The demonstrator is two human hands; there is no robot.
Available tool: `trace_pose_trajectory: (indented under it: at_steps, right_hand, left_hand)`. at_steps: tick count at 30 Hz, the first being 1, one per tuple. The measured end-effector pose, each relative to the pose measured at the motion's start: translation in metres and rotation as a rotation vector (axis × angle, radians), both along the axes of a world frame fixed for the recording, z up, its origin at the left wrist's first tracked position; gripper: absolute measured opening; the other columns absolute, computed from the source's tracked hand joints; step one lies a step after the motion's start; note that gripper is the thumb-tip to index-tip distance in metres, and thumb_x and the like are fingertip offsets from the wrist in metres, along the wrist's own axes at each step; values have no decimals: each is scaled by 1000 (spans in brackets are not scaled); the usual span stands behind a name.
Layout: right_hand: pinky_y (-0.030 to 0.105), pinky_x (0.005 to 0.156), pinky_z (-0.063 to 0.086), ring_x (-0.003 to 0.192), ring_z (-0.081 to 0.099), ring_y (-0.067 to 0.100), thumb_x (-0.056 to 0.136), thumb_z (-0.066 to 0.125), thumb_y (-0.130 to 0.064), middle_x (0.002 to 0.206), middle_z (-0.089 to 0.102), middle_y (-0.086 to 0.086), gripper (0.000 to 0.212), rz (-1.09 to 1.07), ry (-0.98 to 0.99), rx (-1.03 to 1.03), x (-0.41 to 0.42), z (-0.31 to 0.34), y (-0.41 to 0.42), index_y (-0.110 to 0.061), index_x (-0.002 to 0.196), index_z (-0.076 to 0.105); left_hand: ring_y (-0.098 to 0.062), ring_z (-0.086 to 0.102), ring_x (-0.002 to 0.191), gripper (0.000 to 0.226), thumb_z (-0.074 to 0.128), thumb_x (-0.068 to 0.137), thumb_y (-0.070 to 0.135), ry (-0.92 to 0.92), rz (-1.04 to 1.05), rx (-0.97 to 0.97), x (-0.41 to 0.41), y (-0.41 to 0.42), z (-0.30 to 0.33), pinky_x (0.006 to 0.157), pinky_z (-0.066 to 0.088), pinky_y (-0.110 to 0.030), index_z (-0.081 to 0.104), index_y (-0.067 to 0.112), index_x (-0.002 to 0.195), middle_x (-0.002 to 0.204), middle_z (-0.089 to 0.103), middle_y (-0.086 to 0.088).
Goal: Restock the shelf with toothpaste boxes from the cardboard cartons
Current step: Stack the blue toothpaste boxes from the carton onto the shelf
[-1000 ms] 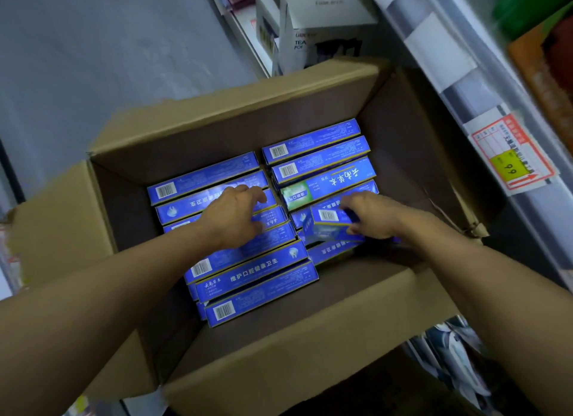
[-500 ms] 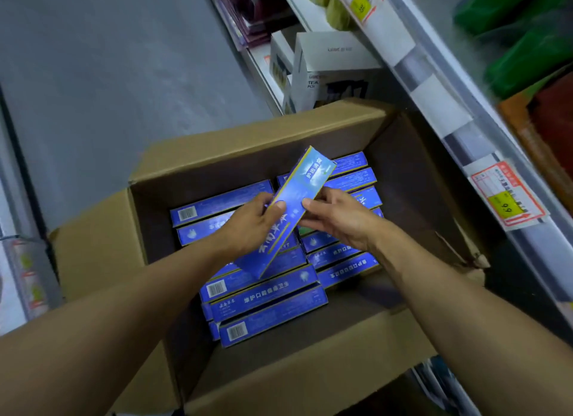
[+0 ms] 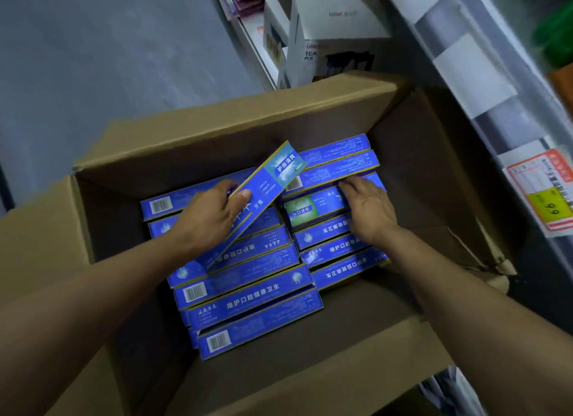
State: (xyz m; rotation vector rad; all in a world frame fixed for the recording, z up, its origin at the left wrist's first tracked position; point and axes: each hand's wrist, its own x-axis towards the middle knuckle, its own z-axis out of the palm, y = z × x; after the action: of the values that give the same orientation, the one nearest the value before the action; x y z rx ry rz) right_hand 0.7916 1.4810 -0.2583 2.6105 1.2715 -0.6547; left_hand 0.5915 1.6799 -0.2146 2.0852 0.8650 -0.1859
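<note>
An open cardboard carton [image 3: 217,136] holds two rows of blue toothpaste boxes [image 3: 248,301]. My left hand [image 3: 207,220] grips one blue toothpaste box [image 3: 266,192], tilted up above the left row, thumb on its face. My right hand [image 3: 369,207] reaches down into the right row, fingers curled over the edge of a box with a green panel [image 3: 313,206]; whether it has hold of that box I cannot tell.
The shelf edge [image 3: 483,83] with price strips runs down the right side, carrying a red and yellow price tag [image 3: 545,192]. White teapot boxes [image 3: 335,40] stand on a low shelf behind the carton. Grey floor [image 3: 108,58] lies to the left.
My right hand let go of the lifted box and dropped back into the right row. My left hand now holds that box alone, still tilted.
</note>
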Motion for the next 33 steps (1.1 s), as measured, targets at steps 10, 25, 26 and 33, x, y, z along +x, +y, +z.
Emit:
trace_pose_trajectory:
  at_steps: [10,25,26,33]
  right_hand:
    - [36,79,41,90,56,35,52,80,-8,97,60,15,48,121,-139,109,-17,7,10,-4,95,58]
    - [41,77,56,79,67,27,74,73,-22,99,70,14,17,-1260,872,421,-111,57,44,-14,83,62]
    - [45,80,56,82,68,29,67,75,-31,96,71,14,25,-1316,849,421,-120,50,50,-13,79,62]
    - [32,45,54,66,64,25,83,70,-34,85,65,12,29,-1408,945,286,-146,35,59,-10,94,58]
  left_hand:
    - [-30,59,87,37,38,97,42,6,-6,19,-6,-1,-1,70,40,-34,55,14,115,90,65,-10]
    - [-31,60,96,36,41,97,43,1,-7,61,-39,21,61,73,40,-32,55,15,115,102,66,-13]
    - [-31,61,97,36,41,96,44,0,-10,64,-42,23,63,75,42,-33,55,16,115,102,67,-13]
    - [-31,60,97,38,40,96,45,10,-15,68,-53,30,63,81,47,-38,55,17,116,104,67,-11]
